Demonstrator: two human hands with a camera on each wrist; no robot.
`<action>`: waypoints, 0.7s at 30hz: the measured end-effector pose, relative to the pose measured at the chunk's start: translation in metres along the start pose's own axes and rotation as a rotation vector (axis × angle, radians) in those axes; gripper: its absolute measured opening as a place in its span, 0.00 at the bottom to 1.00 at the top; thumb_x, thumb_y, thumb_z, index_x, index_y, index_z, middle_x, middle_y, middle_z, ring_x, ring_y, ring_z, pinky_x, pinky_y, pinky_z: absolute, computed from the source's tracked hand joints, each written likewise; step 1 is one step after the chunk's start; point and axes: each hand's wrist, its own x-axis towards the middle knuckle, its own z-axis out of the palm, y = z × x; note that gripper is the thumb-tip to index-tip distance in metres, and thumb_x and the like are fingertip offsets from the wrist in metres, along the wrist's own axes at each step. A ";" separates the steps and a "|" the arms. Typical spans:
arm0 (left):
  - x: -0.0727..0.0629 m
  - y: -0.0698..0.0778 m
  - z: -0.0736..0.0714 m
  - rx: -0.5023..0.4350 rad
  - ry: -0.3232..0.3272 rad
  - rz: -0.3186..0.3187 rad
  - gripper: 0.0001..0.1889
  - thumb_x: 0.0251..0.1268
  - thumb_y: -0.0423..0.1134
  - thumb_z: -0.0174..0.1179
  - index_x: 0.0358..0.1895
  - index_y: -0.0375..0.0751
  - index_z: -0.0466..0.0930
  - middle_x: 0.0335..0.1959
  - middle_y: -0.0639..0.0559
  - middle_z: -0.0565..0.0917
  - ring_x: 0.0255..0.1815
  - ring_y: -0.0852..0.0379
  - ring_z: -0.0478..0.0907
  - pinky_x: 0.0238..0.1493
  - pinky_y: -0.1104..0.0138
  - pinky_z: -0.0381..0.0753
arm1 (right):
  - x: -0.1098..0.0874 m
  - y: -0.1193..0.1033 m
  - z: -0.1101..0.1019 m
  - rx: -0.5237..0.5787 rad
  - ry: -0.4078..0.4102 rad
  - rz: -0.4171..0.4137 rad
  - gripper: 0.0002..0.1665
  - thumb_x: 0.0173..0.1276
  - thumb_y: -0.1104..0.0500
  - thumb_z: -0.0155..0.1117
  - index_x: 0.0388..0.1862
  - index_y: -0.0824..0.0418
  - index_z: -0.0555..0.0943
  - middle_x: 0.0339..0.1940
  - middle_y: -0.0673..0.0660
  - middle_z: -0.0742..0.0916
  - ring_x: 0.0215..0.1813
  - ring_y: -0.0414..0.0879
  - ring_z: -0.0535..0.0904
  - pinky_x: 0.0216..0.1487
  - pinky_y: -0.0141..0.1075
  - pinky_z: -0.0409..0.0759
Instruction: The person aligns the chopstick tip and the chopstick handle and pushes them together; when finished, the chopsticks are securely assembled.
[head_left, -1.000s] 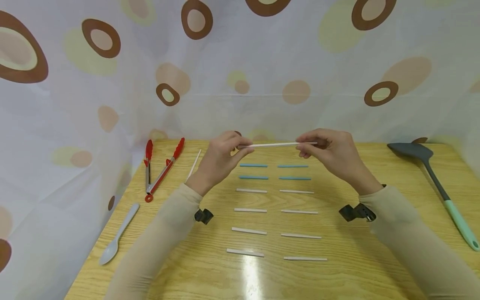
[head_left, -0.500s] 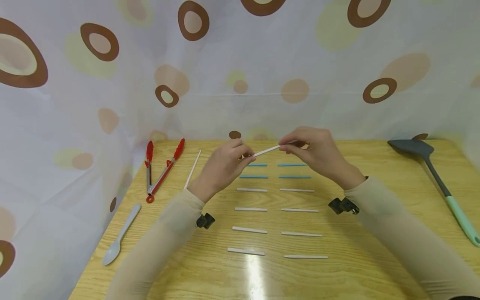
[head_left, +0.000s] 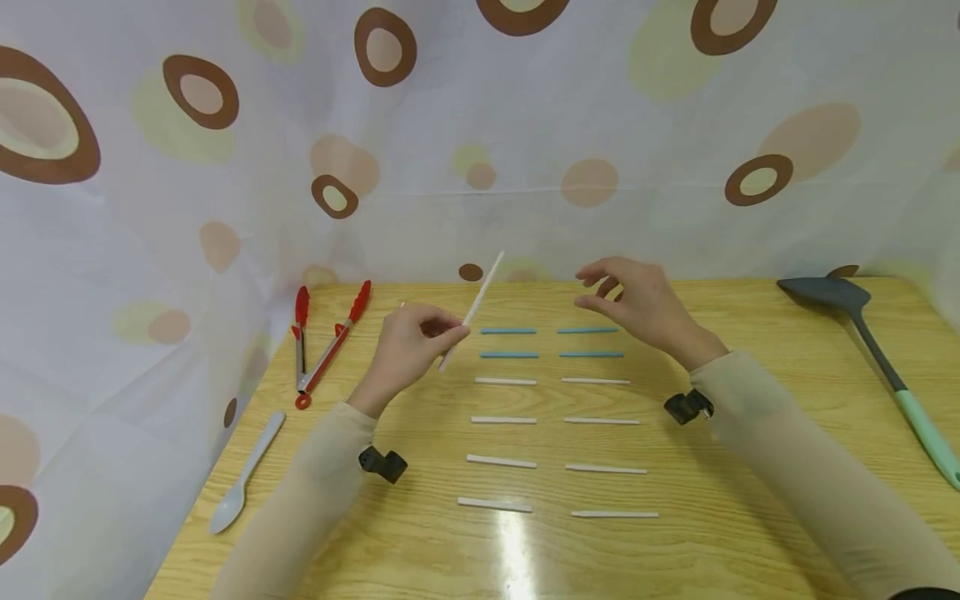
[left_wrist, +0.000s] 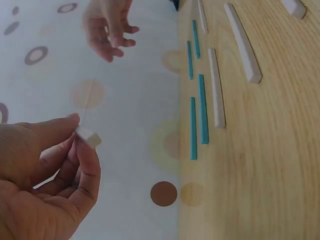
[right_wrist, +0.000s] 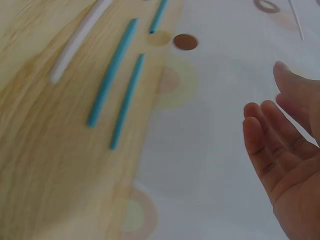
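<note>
In the head view my left hand point(head_left: 405, 348) pinches a white chopstick point(head_left: 483, 289) between thumb and fingers. It slants up to the right, above the table. The left wrist view shows its square end point(left_wrist: 90, 136) close up, past the fingertips. My right hand point(head_left: 636, 302) hovers at the back right with its fingers loosely bent, holding nothing and apart from the chopstick. Below and between the hands lie short rows of blue chopsticks point(head_left: 508, 355) and white chopsticks point(head_left: 504, 420), in two columns. Another white chopstick is mostly hidden behind my left hand.
Red-tipped tongs point(head_left: 330, 350) lie spread at the left, with a pale grey spoon point(head_left: 247, 471) nearer the front. A dark spatula with a mint handle point(head_left: 877, 358) lies at the right. Patterned cloth point(head_left: 525, 125) hangs behind the wooden table point(head_left: 420, 542).
My right hand has let go of the white chopstick's other end. My left hand has moved left and tilted the chopstick from nearly level to steeply slanted.
</note>
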 end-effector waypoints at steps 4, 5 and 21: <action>-0.008 -0.015 -0.004 -0.182 0.009 -0.198 0.10 0.64 0.43 0.69 0.40 0.40 0.89 0.35 0.45 0.87 0.29 0.52 0.84 0.39 0.50 0.83 | -0.004 0.014 0.006 0.012 -0.129 0.095 0.16 0.68 0.58 0.70 0.52 0.63 0.83 0.45 0.60 0.85 0.40 0.52 0.83 0.38 0.47 0.81; -0.010 -0.018 -0.005 -0.213 0.015 -0.246 0.10 0.64 0.43 0.69 0.40 0.40 0.89 0.36 0.44 0.87 0.30 0.51 0.84 0.41 0.48 0.82 | -0.006 0.018 0.008 0.013 -0.159 0.122 0.16 0.68 0.59 0.70 0.52 0.64 0.82 0.45 0.61 0.85 0.41 0.53 0.83 0.40 0.48 0.81; -0.023 -0.060 -0.014 -0.028 -0.001 -0.519 0.09 0.61 0.42 0.72 0.35 0.39 0.90 0.25 0.49 0.86 0.25 0.55 0.83 0.34 0.62 0.82 | -0.009 0.046 0.023 -0.047 -0.400 0.267 0.16 0.68 0.59 0.68 0.50 0.68 0.82 0.40 0.58 0.86 0.44 0.53 0.80 0.47 0.50 0.77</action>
